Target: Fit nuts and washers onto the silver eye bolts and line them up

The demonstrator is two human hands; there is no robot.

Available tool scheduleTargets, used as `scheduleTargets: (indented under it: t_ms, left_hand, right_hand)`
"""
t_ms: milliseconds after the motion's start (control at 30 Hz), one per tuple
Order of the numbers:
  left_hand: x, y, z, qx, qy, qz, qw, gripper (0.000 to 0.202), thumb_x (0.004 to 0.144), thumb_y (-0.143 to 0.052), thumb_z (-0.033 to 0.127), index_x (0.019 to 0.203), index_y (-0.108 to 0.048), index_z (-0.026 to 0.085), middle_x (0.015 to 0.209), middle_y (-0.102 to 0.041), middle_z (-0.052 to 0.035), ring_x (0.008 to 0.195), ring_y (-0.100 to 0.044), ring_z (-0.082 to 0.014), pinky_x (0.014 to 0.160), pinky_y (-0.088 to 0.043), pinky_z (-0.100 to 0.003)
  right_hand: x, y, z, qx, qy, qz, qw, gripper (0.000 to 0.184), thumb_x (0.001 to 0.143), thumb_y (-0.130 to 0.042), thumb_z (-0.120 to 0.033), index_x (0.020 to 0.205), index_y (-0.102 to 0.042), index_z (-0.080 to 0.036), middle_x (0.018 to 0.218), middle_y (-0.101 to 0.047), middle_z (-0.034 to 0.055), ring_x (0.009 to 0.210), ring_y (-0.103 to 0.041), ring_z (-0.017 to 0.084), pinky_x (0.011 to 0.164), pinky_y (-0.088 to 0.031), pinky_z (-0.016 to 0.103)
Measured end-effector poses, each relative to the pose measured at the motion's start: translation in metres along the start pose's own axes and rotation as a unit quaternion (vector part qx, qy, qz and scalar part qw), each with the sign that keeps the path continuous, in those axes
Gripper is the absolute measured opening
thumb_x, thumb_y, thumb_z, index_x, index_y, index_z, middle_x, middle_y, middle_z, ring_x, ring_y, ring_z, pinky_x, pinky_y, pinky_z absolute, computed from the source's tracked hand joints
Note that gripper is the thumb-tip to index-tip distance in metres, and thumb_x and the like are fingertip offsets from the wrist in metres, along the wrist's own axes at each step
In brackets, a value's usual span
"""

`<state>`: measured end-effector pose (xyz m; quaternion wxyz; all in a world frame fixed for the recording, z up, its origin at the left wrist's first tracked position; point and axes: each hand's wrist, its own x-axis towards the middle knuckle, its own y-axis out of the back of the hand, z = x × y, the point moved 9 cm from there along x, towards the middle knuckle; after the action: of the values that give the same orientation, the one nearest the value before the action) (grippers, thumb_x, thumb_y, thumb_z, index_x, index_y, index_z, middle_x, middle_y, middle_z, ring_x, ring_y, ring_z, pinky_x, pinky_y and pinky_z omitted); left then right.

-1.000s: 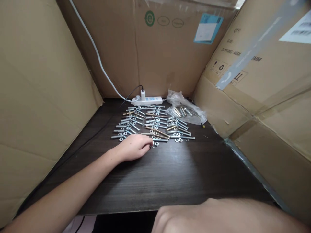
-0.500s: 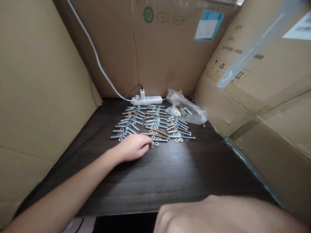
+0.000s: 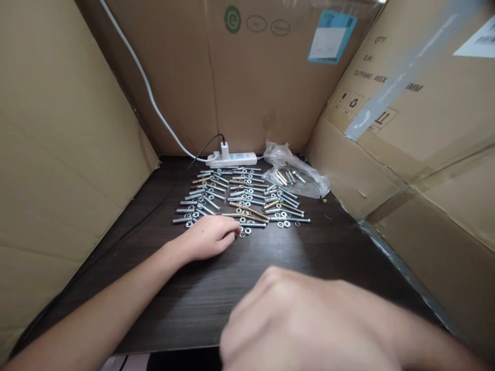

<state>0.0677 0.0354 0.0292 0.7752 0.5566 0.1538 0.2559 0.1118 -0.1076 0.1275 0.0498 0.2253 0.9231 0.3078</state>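
Observation:
My left hand (image 3: 211, 236) rests on the dark table at the near edge of the laid-out hardware. Its fingers are curled down, and whatever they hold is hidden beneath them. A silver bolt (image 3: 255, 225) juts out to the right of those fingertips, with a nut (image 3: 248, 231) and a thin washer (image 3: 242, 235) just in front of it. Close to the camera, my right hand (image 3: 301, 319) hovers over the table's front part, blurred and closed like a fist. The back of that hand covers its fingertips, so any held thing is out of sight.
Rows of bolts with sleeves, nuts and washers (image 3: 280, 224) lie across the table (image 3: 185, 299). Behind them stand a white power strip (image 3: 247, 158) and a clear plastic bag (image 3: 317, 188) with several bolts. Cardboard walls (image 3: 240, 93) enclose three sides. A black cable (image 3: 135, 226) runs left.
My right hand has moved forward and up into view from the bottom edge, still closed. The left hand stays at the same bolt. The view has shifted slightly.

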Motion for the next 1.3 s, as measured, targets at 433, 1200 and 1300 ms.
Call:
scheduleTargets:
  t_ms: [433, 1200, 1300]
  left_hand:
    - [-0.003, 0.008, -0.005, -0.015, 0.001, 0.034, 0.999, 0.02, 0.085, -0.041, 0.014, 0.089, -0.06, 0.02, 0.088, -0.066, 0.0004, 0.081, -0.06, -0.015, 0.072, -0.043, -0.026]
    - [-0.007, 0.021, -0.006, -0.066, 0.028, 0.124, 0.99, 0.037, 0.087, -0.042, 0.017, 0.123, -0.046, 0.023, 0.107, -0.06, -0.0023, 0.081, -0.059, -0.0132, 0.071, -0.046, -0.025]
    - [-0.009, 0.026, -0.014, -0.078, 0.057, 0.165, 0.982, 0.041, 0.088, -0.044, 0.023, 0.129, -0.037, 0.023, 0.105, -0.059, -0.0019, 0.073, -0.057, -0.0113, 0.067, -0.045, -0.024]
  right_hand:
    - [-0.094, 0.223, 0.24, -0.376, -0.502, 0.338, 0.702, 0.025, 0.083, -0.046, -0.03, 0.091, -0.069, -0.023, 0.09, -0.068, 0.0082, 0.079, -0.06, 0.024, 0.061, -0.039, 0.029]
    - [-0.063, 0.199, 0.198, -0.327, -0.267, 0.445, 0.79, 0.018, 0.083, -0.054, -0.025, 0.095, -0.063, -0.014, 0.09, -0.064, 0.0081, 0.076, -0.059, 0.018, 0.071, -0.047, 0.027]
    - [-0.018, 0.148, 0.166, -0.293, -0.15, 0.398, 0.856, 0.012, 0.085, -0.054, -0.023, 0.092, -0.061, -0.017, 0.088, -0.061, 0.0056, 0.073, -0.056, 0.017, 0.068, -0.046, 0.028]
